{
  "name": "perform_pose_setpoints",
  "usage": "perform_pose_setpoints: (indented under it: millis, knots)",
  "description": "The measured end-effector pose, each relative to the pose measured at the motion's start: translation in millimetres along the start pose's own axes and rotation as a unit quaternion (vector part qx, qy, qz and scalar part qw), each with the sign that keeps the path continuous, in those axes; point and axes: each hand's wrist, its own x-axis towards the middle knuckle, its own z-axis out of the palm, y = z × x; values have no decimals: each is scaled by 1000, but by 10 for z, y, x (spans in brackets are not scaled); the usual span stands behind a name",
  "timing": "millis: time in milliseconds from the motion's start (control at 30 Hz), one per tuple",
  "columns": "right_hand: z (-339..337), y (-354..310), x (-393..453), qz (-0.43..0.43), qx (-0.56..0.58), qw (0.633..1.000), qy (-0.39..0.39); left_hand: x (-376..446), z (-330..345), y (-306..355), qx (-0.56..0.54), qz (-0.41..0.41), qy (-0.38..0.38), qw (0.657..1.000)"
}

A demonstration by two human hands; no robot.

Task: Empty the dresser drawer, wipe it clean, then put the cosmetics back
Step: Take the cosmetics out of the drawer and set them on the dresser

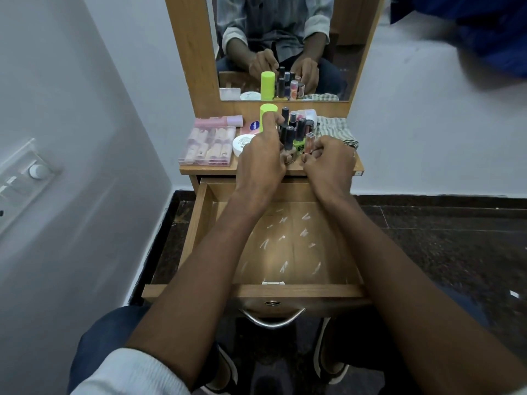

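The wooden drawer (299, 290) is pulled out below me, with nothing inside but white streaks on its floor. On the dresser top (358, 166) stands a cluster of nail polish bottles (299, 132). My left hand (261, 158) grips the left side of the cluster, with a beige bottle (288, 155) between its fingers and the thumb raised near a lime-green cylinder (268, 108). My right hand (332, 161) has its fingers curled against a small peach bottle (310, 141) at the cluster's right edge.
Left on the dresser top lie a clear box of pink tubes (208, 148), a white jar (242, 143), a blue tin (252, 126) and a pink tube (219, 121). A striped cloth (335, 128) lies at the right. The mirror (285, 38) stands behind, with a wall to the left.
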Motion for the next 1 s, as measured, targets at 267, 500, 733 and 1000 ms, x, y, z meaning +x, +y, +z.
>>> perform_pose_setpoints:
  millis: [267,500,733,1000]
  knots:
    - [22,3,47,12,-19,1000,0,6,3,-16,-1,-2,20,1000]
    - [21,26,-7,16,10,1000,14,-108,-22,-49,5,-10,38,999]
    - [3,-3,-212,13,34,999,19,-488,24,-115,-36,-43,46,997]
    - [-173,63,-104,15,38,994,97,-416,108,152,-38,-34,-12,999]
